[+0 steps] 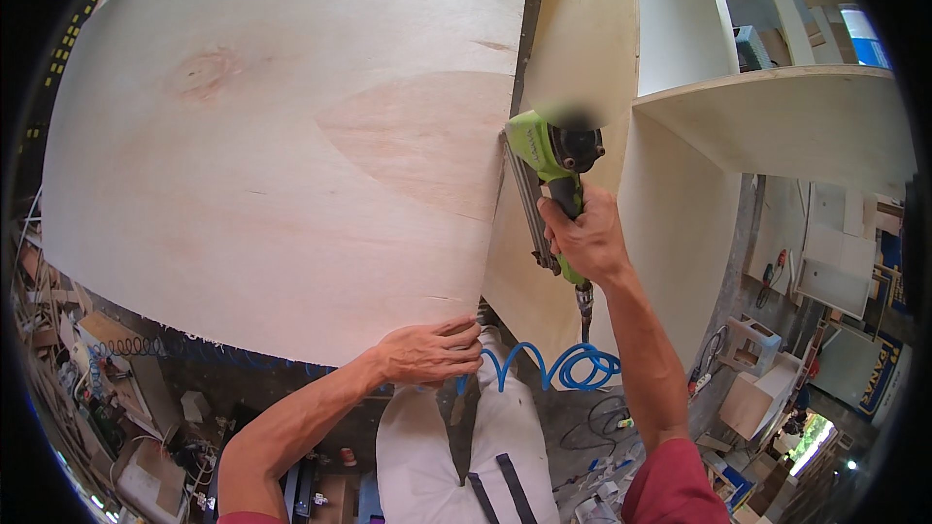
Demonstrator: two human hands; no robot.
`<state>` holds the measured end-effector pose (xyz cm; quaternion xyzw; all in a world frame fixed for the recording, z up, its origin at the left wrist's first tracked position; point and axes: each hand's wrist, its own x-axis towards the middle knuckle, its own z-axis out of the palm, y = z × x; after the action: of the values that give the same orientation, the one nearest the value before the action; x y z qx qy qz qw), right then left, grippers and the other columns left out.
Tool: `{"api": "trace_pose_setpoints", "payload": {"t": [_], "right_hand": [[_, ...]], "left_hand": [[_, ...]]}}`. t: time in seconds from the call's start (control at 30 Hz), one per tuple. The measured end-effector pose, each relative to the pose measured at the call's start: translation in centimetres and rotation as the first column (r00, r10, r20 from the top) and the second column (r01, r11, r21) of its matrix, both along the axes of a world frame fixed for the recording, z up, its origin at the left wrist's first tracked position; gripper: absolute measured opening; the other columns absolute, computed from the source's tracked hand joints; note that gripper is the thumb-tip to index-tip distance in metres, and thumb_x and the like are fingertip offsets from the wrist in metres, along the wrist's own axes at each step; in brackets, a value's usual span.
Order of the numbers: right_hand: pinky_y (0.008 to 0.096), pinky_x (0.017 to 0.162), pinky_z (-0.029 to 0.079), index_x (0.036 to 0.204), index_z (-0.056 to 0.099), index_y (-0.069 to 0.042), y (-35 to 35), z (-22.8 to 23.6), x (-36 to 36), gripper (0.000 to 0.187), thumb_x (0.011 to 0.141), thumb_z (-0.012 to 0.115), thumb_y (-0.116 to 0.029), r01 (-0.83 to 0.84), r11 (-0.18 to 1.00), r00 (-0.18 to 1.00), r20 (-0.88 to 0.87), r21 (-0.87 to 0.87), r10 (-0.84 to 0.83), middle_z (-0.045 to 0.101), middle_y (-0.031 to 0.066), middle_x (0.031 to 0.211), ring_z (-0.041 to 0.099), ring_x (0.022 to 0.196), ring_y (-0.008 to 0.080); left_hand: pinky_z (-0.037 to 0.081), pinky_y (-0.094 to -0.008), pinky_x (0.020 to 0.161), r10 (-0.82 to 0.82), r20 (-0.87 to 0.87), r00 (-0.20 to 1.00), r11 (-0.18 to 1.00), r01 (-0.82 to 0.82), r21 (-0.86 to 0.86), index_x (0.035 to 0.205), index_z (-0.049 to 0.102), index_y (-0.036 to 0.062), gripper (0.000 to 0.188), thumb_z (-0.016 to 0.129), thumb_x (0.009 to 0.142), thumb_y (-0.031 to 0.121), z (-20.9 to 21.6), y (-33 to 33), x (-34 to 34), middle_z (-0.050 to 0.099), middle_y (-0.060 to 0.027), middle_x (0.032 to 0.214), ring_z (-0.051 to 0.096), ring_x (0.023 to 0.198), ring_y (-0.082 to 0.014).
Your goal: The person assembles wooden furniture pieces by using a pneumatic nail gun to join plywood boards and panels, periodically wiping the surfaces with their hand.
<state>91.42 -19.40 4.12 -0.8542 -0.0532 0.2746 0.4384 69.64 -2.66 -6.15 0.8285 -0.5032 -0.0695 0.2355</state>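
Our right hand (589,238) is gripping the handle of a green-and-black nail gun (529,141), fingers wrapped round it, and is presenting the tool's nose at the right edge of the plywood panel (243,184), about midway along the visible length. Whether the nose is touching that edge, we cannot tell. Our left hand (427,351) is resting at the panel's near right corner, its fingers lying close together; whether its thumb is clamping from below, we cannot tell. What is carrying the panel is staying hidden from us. Beyond the same corner, a blue coiled hose (582,367) is hanging slack near the gun's handle, and a pale cabinet carcass (680,223) is standing along the panel's right side.

We are apparently lining the tool up with the edge. For good work, we should be setting the nose square and firm against the wood, checking that the joint is lying flush, and only then be pressing the trigger. We should also be steadying the corner without letting the left hand stray into the nail's line, and be guiding the hose clear of our legs.
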Motion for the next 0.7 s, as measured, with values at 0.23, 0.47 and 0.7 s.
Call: {"api": "trace_pose_setpoints", "payload": {"t": [0.23, 0.47, 0.7], "right_hand": [[0.0280, 0.048, 0.046, 0.091, 0.063, 0.003, -0.7, -0.3, -1.7, 0.014, 0.090, 0.066, -0.010, 0.063, 0.998, 0.997, -0.056, 0.021, -0.062, 0.060, 0.0039, 0.061, 0.055, 0.052, 0.0082], [0.0290, 0.050, 0.048, 0.084, 0.064, 0.003, -2.2, 0.2, -4.9, 0.015, 0.090, 0.067, -0.010, 0.060, 0.998, 0.993, -0.098, 0.004, -0.059, 0.061, 0.0038, 0.061, 0.058, 0.054, 0.0095], [0.0261, 0.046, 0.046, 0.081, 0.062, 0.002, -1.9, -0.4, -5.5, 0.016, 0.092, 0.067, -0.008, 0.014, 1.000, 1.000, -0.018, 0.006, -0.014, 0.060, 0.0021, 0.061, 0.057, 0.051, 0.0085]], "left_hand": [[0.023, -0.0475, 0.126, 0.008, 0.002, 1.000, 1.000, -0.008, -0.020, 0.126, 0.050, 0.0076, 0.074, 0.077, 0.062, 0.035, -0.1, 0.3, -0.2, 0.053, -0.0075, 0.128, 0.041, 0.136, -0.0302], [0.024, -0.0479, 0.125, 0.001, -0.015, 1.000, 1.000, -0.001, -0.016, 0.127, 0.050, 0.0076, 0.074, 0.077, 0.065, 0.036, 0.0, 0.2, -0.2, 0.053, -0.0071, 0.128, 0.041, 0.136, -0.0303], [0.024, -0.0484, 0.125, -0.011, -0.030, 0.999, 1.000, 0.011, -0.007, 0.126, 0.051, 0.0075, 0.072, 0.077, 0.065, 0.034, 0.3, 0.3, 0.0, 0.053, -0.0073, 0.128, 0.041, 0.136, -0.0306]]}}
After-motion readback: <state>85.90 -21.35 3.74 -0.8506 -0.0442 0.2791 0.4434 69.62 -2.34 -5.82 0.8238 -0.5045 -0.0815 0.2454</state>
